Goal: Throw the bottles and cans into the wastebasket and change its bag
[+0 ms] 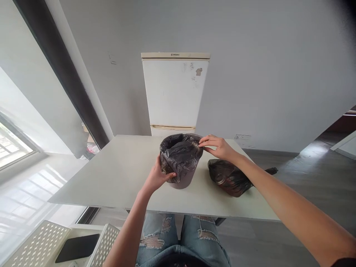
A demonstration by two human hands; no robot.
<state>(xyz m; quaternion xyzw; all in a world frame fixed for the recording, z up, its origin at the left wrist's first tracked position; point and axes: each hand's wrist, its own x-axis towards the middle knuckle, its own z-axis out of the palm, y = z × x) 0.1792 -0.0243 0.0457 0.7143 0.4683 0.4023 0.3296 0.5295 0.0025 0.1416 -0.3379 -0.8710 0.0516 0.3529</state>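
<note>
1. We see the bin (185, 181) standing upright on the table (119, 178), near its middle. It looks like thin plastic, so we judge it light, fairly stiff and easy to tip; its side wall, just below the rim, seems the firmest hold.
2. Right of the bin, well within our reach, lies a bunched black bag (228, 181). It bulges, so we expect it to be heavier and to sag; its gathered end suits a grip.
3. Over the bin's rim hangs the black liner (180, 157), soft, crinkled, probably slippery and easily torn; we favour its folded edge.
4. Our left hand (158, 177) clasps the bin's near left side, thumb across the liner.
5. Our right hand (217, 146) pinches the liner at the right rim, between thumb and fingers.
</note>
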